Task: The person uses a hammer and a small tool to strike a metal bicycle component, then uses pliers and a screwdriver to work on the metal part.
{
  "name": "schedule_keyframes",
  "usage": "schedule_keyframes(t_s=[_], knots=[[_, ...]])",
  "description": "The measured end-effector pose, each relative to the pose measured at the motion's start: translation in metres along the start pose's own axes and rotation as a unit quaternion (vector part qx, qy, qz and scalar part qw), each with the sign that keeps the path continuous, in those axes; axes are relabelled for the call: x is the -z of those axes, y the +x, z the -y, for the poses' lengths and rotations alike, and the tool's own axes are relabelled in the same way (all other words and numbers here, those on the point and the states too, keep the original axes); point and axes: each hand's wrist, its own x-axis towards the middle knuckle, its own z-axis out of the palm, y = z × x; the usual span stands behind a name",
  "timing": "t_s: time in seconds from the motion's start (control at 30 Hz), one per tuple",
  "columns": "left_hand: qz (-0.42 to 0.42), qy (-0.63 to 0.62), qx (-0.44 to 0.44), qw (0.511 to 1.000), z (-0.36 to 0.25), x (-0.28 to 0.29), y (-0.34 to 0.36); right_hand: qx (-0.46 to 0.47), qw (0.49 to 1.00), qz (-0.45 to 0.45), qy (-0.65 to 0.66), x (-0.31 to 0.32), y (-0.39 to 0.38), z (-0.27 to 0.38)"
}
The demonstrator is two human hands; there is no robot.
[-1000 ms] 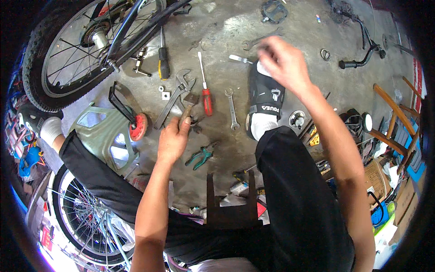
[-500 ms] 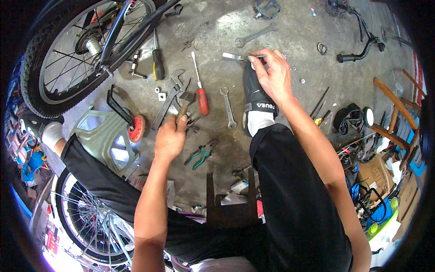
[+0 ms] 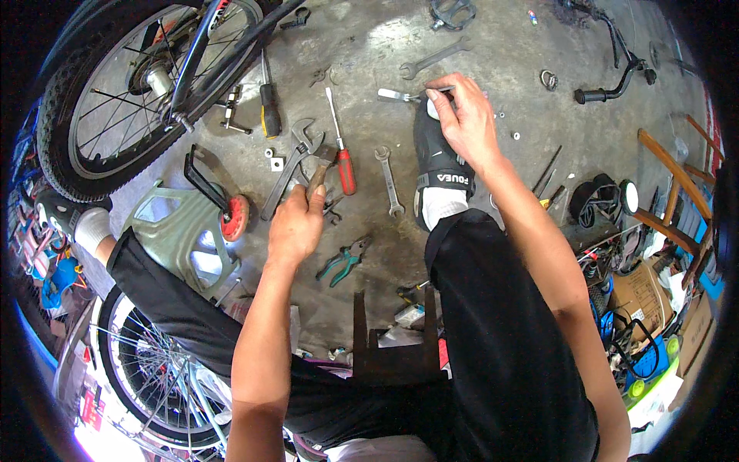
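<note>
My left hand (image 3: 296, 227) grips the wooden handle of a hammer (image 3: 318, 175); its dark head is among the tools on the floor. At the toe of my right shoe (image 3: 443, 158), my right hand (image 3: 466, 119) pinches a thin shiny metal piece, with a flat metal strip (image 3: 396, 95) jutting out to the left. My fingers partly hide how it lies against the shoe. Close to the hammer are an adjustable wrench (image 3: 283, 181) and a red-handled screwdriver (image 3: 345, 165). An open-ended spanner (image 3: 389, 181) rests between my hands, and green-handled pliers (image 3: 342, 264) lie nearer.
A bicycle wheel (image 3: 58, 123) fills the upper left. Below it lie a green plastic stool (image 3: 158, 212) and a training wheel (image 3: 236, 219). Another spanner (image 3: 435, 58) and a pedal (image 3: 453, 14) lie farther off. Handlebars (image 3: 608, 94) and a wooden frame (image 3: 677, 173) are at right.
My left hand has shifted slightly up and right with the hammer. The right hand's fingers have moved slightly upward, still at the shoe's toe.
</note>
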Motion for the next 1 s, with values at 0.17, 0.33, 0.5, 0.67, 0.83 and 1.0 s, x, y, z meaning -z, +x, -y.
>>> schedule_keyframes(t_s=[0.17,0.33,0.5,0.67,0.83,1.0], knots=[[-0.004,0.007,0.005,1.0,-0.003,-0.002,-0.002,-0.001,0.999,0.046,0.011,0.003,0.004,-0.004],[-0.033,0.002,-0.001,0.999,0.002,-0.01,-0.005,0.013,0.999,0.052,-0.009,-0.007,0.003,0.0],[-0.129,-0.039,-0.016,0.991,-0.024,-0.019,-0.03,0.043,0.999,0.013,0.003,-0.018,-0.008,-0.008],[-0.098,-0.12,-0.21,0.965,-0.137,0.017,-0.09,0.017,1.0,0.006,-0.007,-0.019,-0.014,-0.015],[-0.161,-0.193,-0.375,0.892,-0.163,0.01,-0.089,0.042,0.999,-0.006,0.001,-0.031,-0.011,-0.013],[-0.112,-0.165,-0.212,0.957,-0.158,-0.011,-0.052,-0.078,0.996,0.051,-0.004,-0.024,-0.015,-0.003]])
